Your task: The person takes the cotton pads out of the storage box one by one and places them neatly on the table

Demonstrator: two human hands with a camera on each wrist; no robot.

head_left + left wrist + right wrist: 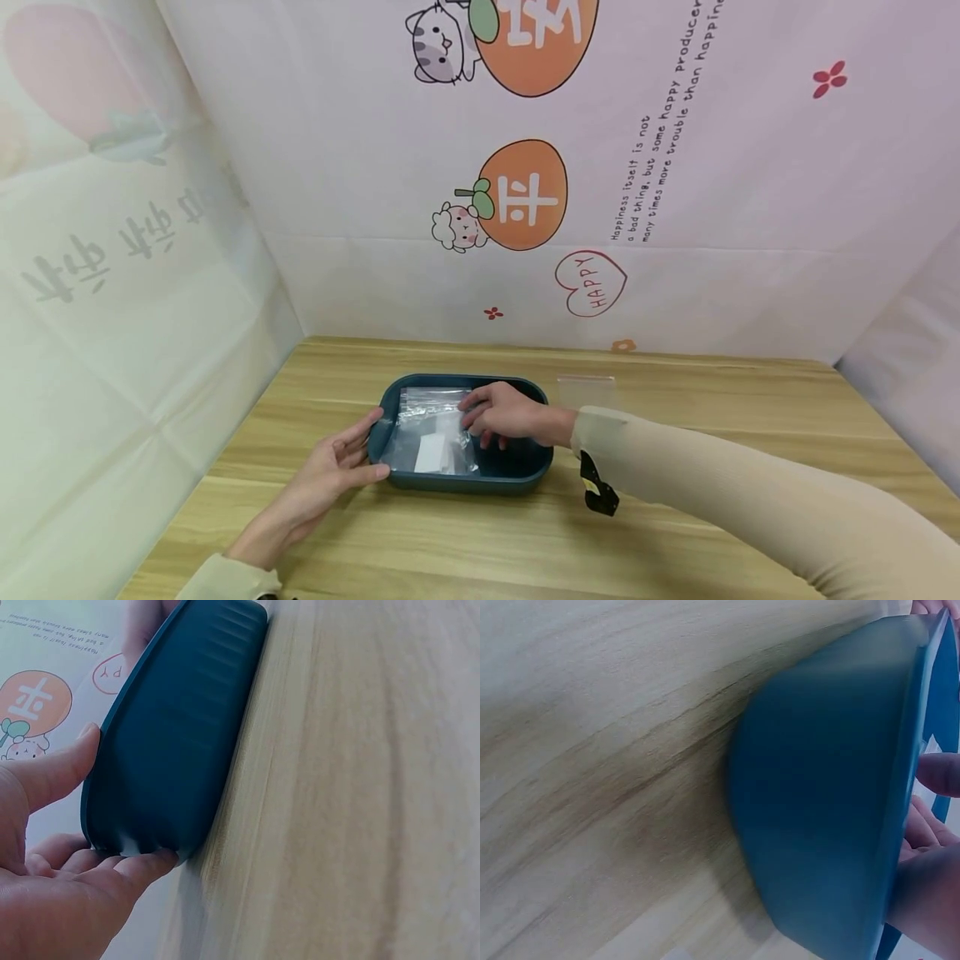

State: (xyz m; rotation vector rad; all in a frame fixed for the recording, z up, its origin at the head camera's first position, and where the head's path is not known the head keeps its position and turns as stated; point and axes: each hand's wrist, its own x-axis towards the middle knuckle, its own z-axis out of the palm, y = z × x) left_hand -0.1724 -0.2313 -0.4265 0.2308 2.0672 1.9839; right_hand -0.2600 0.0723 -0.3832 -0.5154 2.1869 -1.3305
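A dark blue oval tray [480,482] stands on the table. My left hand [318,479] grips its left end; in the left wrist view the hand [71,889] has its thumb at the rim of the tray [165,735] and fingers against the end wall. Clear plastic bags [411,437] with a white slip [431,454] lie in the tray's left part. My right hand [510,412] reaches inside, loosely bent fingers at the bags' right edge. In the right wrist view, the tray wall [825,772] hides part of that hand [930,859], thumb and fingers apart.
Another clear bag [587,390] lies flat on the wooden table [675,517] behind the tray's right end, close to my right sleeve [675,458]. A printed white cloth [375,275] hangs behind the table's back edge and along its left side.
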